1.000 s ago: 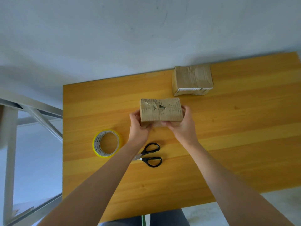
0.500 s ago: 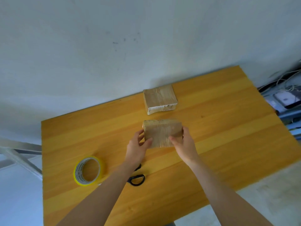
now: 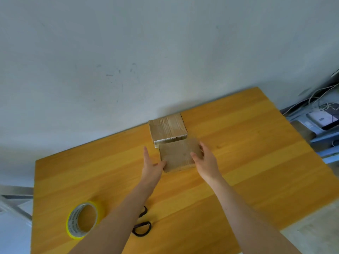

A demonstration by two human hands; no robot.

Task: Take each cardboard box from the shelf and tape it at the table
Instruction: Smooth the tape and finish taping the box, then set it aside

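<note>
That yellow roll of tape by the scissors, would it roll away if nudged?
Probably not: the tape roll lies flat on the table, so it should slide. It is a hollow ring, likely light.

Both bare forearms extend forward and draw together toward the cardboard box [image 3: 178, 156]. The left hand [image 3: 152, 167] lies at the box's left side, its fingers [image 3: 146, 153] straight and its thumb touching the near left corner. The right hand [image 3: 206, 162] grips the box's right end, with the thumb on top and the fingers curled round the far edge.
</note>
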